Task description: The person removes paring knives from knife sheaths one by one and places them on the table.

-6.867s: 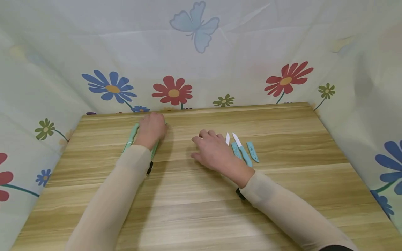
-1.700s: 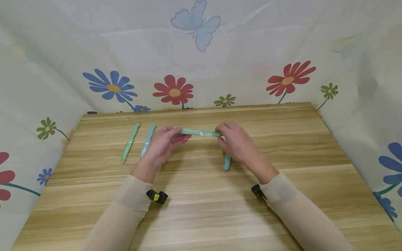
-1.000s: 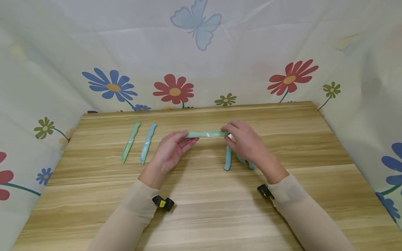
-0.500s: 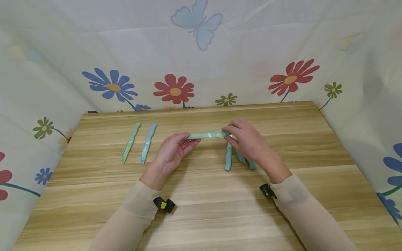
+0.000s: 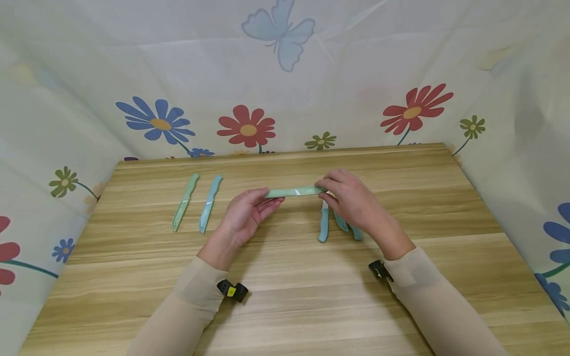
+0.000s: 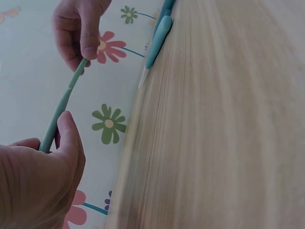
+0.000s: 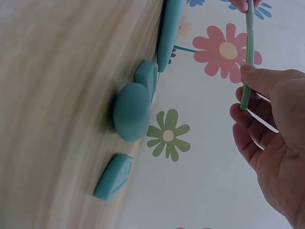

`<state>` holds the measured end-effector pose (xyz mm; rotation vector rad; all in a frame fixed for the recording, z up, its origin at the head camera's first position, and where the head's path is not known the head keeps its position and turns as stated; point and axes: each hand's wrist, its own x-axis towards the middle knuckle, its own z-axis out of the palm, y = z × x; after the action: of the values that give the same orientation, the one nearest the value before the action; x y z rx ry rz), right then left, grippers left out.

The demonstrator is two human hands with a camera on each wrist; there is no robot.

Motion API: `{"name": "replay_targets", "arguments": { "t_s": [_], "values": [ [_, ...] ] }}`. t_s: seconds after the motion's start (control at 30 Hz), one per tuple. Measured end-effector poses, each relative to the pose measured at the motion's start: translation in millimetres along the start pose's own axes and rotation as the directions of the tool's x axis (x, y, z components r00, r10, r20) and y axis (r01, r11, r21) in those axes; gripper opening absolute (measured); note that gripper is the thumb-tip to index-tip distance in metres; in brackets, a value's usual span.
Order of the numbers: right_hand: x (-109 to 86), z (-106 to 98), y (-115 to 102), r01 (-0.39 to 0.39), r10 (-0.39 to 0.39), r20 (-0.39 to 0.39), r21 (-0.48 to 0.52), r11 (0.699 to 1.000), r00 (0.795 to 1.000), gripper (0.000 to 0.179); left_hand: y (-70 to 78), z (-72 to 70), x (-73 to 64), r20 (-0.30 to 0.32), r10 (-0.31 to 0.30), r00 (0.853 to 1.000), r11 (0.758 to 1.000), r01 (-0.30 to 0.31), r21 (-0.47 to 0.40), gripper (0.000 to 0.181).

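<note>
Both hands hold a light green sheathed knife [image 5: 288,193] level above the table. My left hand [image 5: 242,215] pinches its handle between thumb and fingers; my right hand [image 5: 356,205] pinches the sheath's tip end. The left wrist view shows the knife [image 6: 56,117] slanting between the two hands. Below the right hand lies an unsheathed blue knife [image 5: 323,228], its white blade partly covered. Beside it are a blue sheath [image 5: 341,223] and another blue knife handle [image 5: 357,234], both partly behind the hand. A second blue sheath [image 7: 114,176] shows in the right wrist view.
On the left of the wood-grain table [image 5: 276,316] lie a green sheathed knife [image 5: 185,202] and a blue sheathed knife [image 5: 210,203], side by side. A flowered cloth [image 5: 347,99] hangs behind and around the table. Each wrist wears a black camera mount [image 5: 232,290].
Earlier the left hand was at the left group of knives and the right held nothing. Since then both grip the green knife and have shifted slightly right; the last half second is nearly still.
</note>
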<state>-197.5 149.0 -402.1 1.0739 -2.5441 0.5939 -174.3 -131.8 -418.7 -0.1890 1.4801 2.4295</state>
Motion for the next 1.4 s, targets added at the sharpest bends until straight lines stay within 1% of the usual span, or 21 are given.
{"name": "replay_targets", "arguments": {
  "t_s": [0.2,0.33,0.4,0.47,0.53,0.57,0.6,0.63,0.7,0.73,0.77,0.83,0.87,0.93,0.97,1.03,1.1,1.17,1.23,1.3,1.4],
  "values": [
    [0.6,-1,0,0.002,-0.002,0.003,-0.007,1.0,1.0,0.021,2.2,-0.1,-0.9,-0.005,0.021,1.0,0.999,-0.021,0.035,0.032],
    [0.7,-1,-1,0.008,-0.008,0.004,-0.011,1.0,1.0,0.021,3.7,-0.6,-1.0,-0.052,0.033,0.998,0.995,-0.028,0.091,0.04],
    [0.5,-1,-1,0.012,-0.012,0.005,-0.012,1.0,1.0,0.021,4.2,-1.3,-0.6,-0.082,0.059,0.995,0.987,-0.046,0.152,0.043],
    [0.0,-1,-1,0.015,-0.015,0.005,-0.012,1.0,1.0,0.02,5.4,-1.4,-1.1,-0.099,0.106,0.989,0.964,-0.077,0.256,0.045],
    [-0.2,-1,-1,0.015,-0.015,0.004,-0.012,1.0,1.0,0.02,6.8,-1.2,-2.2,-0.096,0.171,0.981,0.912,-0.121,0.392,0.047],
    [-0.5,-1,-1,0.013,-0.013,0.005,-0.012,1.0,1.0,0.02,7.5,-1.1,-2.8,-0.081,0.212,0.974,0.866,-0.148,0.478,0.048],
    [-0.6,-1,-1,0.012,-0.012,0.005,-0.013,1.0,1.0,0.021,8.6,-0.3,-4.2,-0.058,0.251,0.966,0.808,-0.176,0.562,0.05],
    [-0.7,-1,-1,0.01,-0.01,0.006,-0.013,1.0,1.0,0.021,9.5,0.2,-5.3,-0.031,0.287,0.958,0.738,-0.2,0.644,0.052],
    [-0.7,-2,-2,0.007,-0.006,0.005,-0.012,1.0,1.0,0.021,11.3,2.8,-7.9,0.04,0.351,0.936,0.566,-0.246,0.787,0.058],
    [-0.6,-2,-2,0.005,-0.005,0.006,-0.012,1.0,1.0,0.021,12.0,4.4,-8.9,0.084,0.375,0.923,0.466,-0.266,0.844,0.061],
    [-0.5,-2,-2,0.004,-0.004,0.007,-0.011,1.0,1.0,0.021,12.6,6.4,-10.0,0.126,0.397,0.909,0.357,-0.279,0.892,0.063],
    [0.0,-2,-3,0.003,-0.003,0.01,-0.008,1.0,1.0,0.021,13.4,10.9,-11.9,0.203,0.42,0.885,0.158,-0.292,0.943,0.067],
    [0.2,-2,-3,0.002,-0.002,0.012,-0.007,1.0,1.0,0.021,13.8,13.6,-12.5,0.239,0.424,0.873,0.069,-0.295,0.953,0.068],
    [0.5,-2,-3,0.001,-0.001,0.016,-0.008,1.0,1.0,0.022,13.9,18.3,-12.8,0.301,0.417,0.858,-0.08,-0.295,0.952,0.069],
    [0.6,-2,-3,0.0,0.0,0.019,-0.009,1.0,1.0,0.022,13.8,20.7,-12.6,0.323,0.409,0.854,-0.137,-0.292,0.946,0.069],
    [0.5,-2,-3,-0.002,0.002,0.02,-0.011,1.0,1.0,0.022,13.6,25.4,-12.0,0.355,0.385,0.852,-0.221,-0.289,0.932,0.068],
    [0.5,-1,-2,-0.003,0.003,0.017,-0.014,1.0,1.0,0.022,13.1,29.6,-10.8,0.377,0.361,0.853,-0.278,-0.287,0.917,0.067],
    [0.4,-1,-2,-0.001,0.002,0.014,-0.015,1.0,1.0,0.023,12.1,33.1,-9.9,0.39,0.343,0.854,-0.324,-0.282,0.903,0.064],
    [0.4,-1,-2,0.001,0.0,0.012,-0.015,1.0,1.0,0.023,10.4,35.6,-9.1,0.402,0.334,0.852,-0.357,-0.281,0.891,0.061],
    [0.4,-1,-2,0.002,-0.001,0.011,-0.016,1.0,1.0,0.023,8.6,37.4,-8.5,0.415,0.332,0.847,-0.377,-0.283,0.882,0.058],
    [0.4,-1,-2,0.001,-0.001,0.01,-0.014,1.0,1.0,0.023,6.1,38.7,-8.0,0.432,0.339,0.836,-0.392,-0.291,0.872,0.054]
  ]
}}
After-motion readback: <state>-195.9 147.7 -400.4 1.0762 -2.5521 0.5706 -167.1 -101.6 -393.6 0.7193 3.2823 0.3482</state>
